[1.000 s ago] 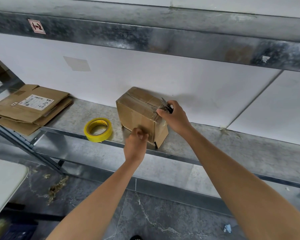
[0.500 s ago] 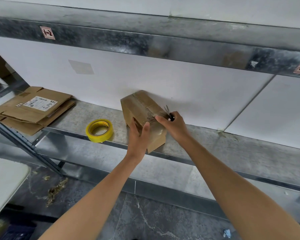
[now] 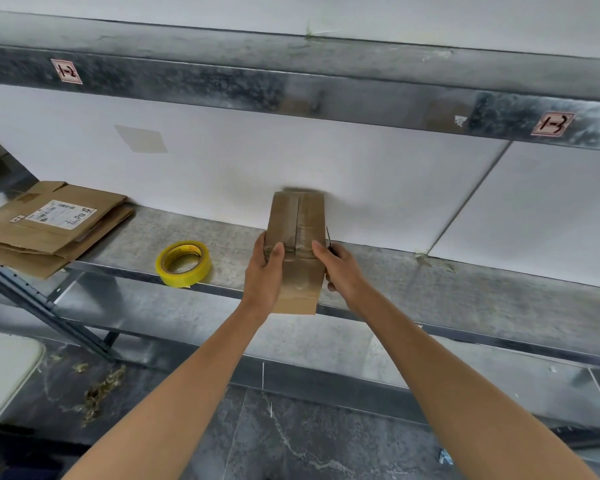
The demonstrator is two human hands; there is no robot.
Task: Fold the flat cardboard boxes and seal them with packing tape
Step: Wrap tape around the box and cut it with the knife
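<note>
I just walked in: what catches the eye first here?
The left hand and right hand hold a taped cardboard box at the front of a metal shelf; the right hand also grips a thin dark tool. A yellow tape roll lies left of the box, with flat cardboard stacked farther left.

Sticker "1-2" (image 3: 66, 71), sticker "1-3" (image 3: 552, 124) on beam (image 3: 291, 95)

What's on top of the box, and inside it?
Tape along the seam, plus thumbs of the left hand and right hand, which holds a cutter. Flaps hide the inside.
</note>
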